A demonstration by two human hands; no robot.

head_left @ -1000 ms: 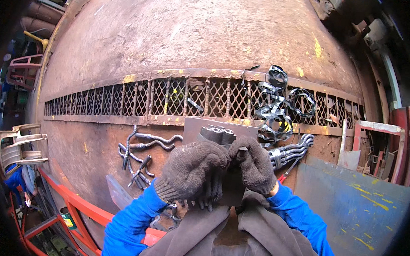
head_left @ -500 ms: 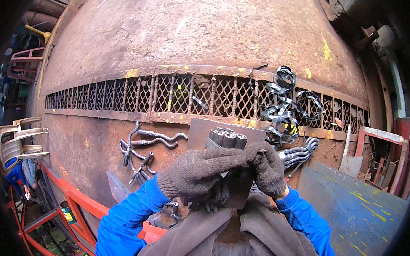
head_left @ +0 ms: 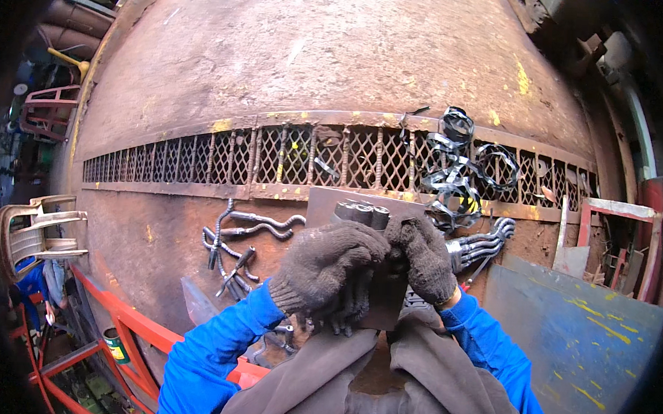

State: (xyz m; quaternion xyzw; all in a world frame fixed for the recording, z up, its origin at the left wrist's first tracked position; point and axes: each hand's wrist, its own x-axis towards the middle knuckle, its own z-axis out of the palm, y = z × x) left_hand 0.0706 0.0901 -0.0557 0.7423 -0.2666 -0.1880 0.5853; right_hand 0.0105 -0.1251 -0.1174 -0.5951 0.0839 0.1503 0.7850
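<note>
My left hand (head_left: 329, 267), in a dark knitted glove, is closed with its fingertips pinched against a bundle of metal tubes (head_left: 362, 212). My right hand (head_left: 428, 257), gloved alike, meets it at the bundle's right side, its fingers also closed. Whatever lies between the fingers is hidden. The tube ends point away from me, over a flat dark metal plate (head_left: 323, 202) in front of my lap. Bent metal rods (head_left: 260, 227) lie loose to the left of the plate. On the right is a bundle of curved metal rods (head_left: 481, 243).
A mesh grating (head_left: 289, 161) crosses the rusty floor ahead. Tangled black-and-silver strapping (head_left: 455, 175) lies over it. A red metal frame (head_left: 123, 315) stands at left, near a plastic chair (head_left: 31, 231) and a can (head_left: 116, 345). A painted metal sheet (head_left: 570, 328) lies at right.
Both hands have shifted slightly, and my left fingers have curled in more. They cover more of the tubes than before. The head view has turned slightly.
</note>
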